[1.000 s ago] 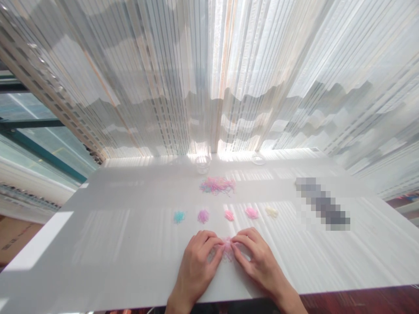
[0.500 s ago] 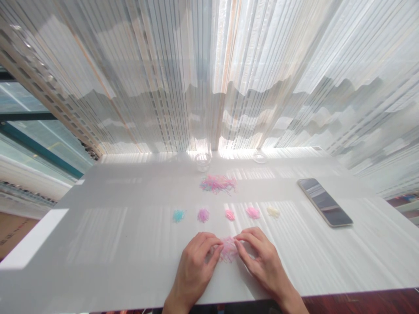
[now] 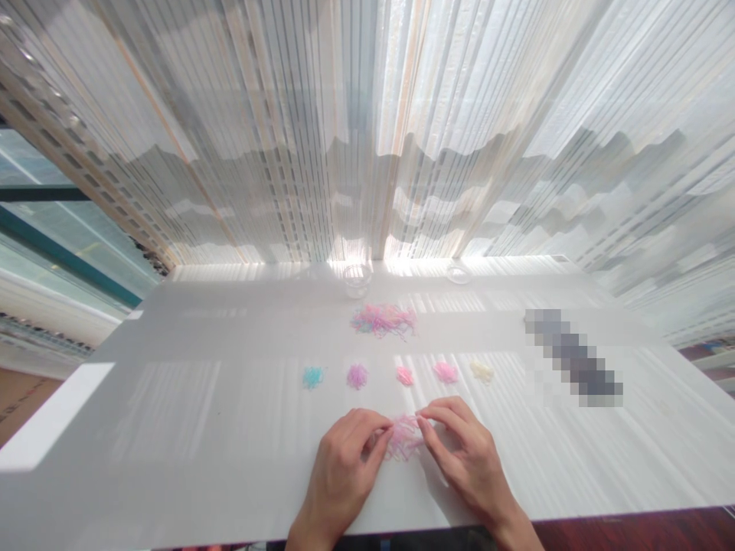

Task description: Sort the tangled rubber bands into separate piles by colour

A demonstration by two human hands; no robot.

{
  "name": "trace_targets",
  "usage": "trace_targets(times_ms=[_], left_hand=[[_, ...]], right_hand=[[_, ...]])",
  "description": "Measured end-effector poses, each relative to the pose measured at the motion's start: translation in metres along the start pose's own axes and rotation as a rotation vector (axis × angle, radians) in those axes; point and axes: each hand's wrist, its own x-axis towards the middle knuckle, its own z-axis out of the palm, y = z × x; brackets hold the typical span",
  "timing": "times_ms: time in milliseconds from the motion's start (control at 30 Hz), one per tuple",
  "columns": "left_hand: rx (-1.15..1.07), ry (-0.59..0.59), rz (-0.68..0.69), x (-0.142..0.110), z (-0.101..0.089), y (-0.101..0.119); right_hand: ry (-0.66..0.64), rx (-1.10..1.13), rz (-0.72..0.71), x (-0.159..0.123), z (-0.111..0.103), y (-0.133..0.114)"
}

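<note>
A loose heap of thin pink and lilac rubber bands (image 3: 405, 438) lies near the front of the table, between my two hands. My left hand (image 3: 351, 459) is closed in a pinch, thumb and forefinger on the heap's left edge. At its upper right edge, my right hand (image 3: 459, 440) pinches with thumb and forefinger; single bands there are too small to make out. Beyond my hands runs a row of small sorted piles: turquoise bands (image 3: 313, 376), purple bands (image 3: 357, 376), coral bands (image 3: 405, 376), pink bands (image 3: 445, 373) and cream bands (image 3: 481, 372).
A larger mixed pile of bands (image 3: 383, 321) lies farther back. Behind it stand a clear round container (image 3: 357, 282) and a clear lid (image 3: 458, 274). A pixelated dark phone (image 3: 574, 357) lies at right on the white table (image 3: 172, 474). Striped sheer curtains (image 3: 356, 153) hang at the back.
My right hand has shifted slightly right, and the heap between my hands reaches a little farther right. My left hand stays nearly in place. The phone now appears pixelated.
</note>
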Motion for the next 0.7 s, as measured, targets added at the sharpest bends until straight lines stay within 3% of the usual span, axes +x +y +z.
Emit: trace_targets(times_ms=[367,700], left_hand=[[-0.030,0.013,0.019,-0.0010,-0.0003,-0.0012],[-0.040,0.010,0.038,-0.0010,-0.0006,-0.0006]], right_hand=[[-0.071,-0.035,-0.012,-0.0029,0.0031,0.0059],[-0.138,-0.024,-0.118,-0.0037,0.0026,0.0055]])
